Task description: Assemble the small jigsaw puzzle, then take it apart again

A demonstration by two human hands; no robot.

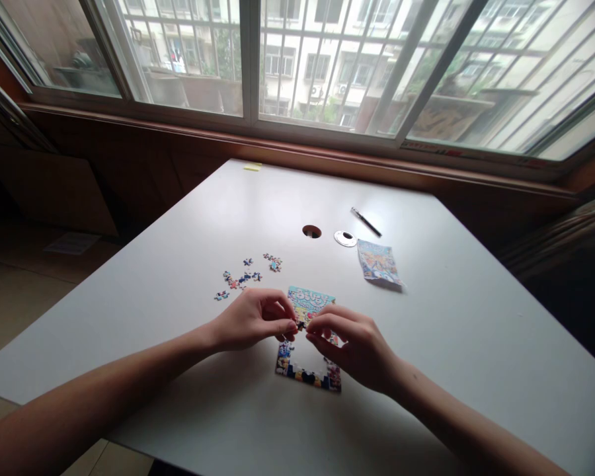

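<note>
Beneath the right grip (361, 340), the puzzle (311, 301)

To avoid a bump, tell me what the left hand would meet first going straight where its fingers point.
The left hand would probably meet the right hand, facing it over the puzzle; depth is unclear.

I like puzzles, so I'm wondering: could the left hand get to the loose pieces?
Probably yes: the loose pieces lie on the table just past the left hand, with nothing visible between. That hand is at the puzzle, so it would have to leave first.
</note>
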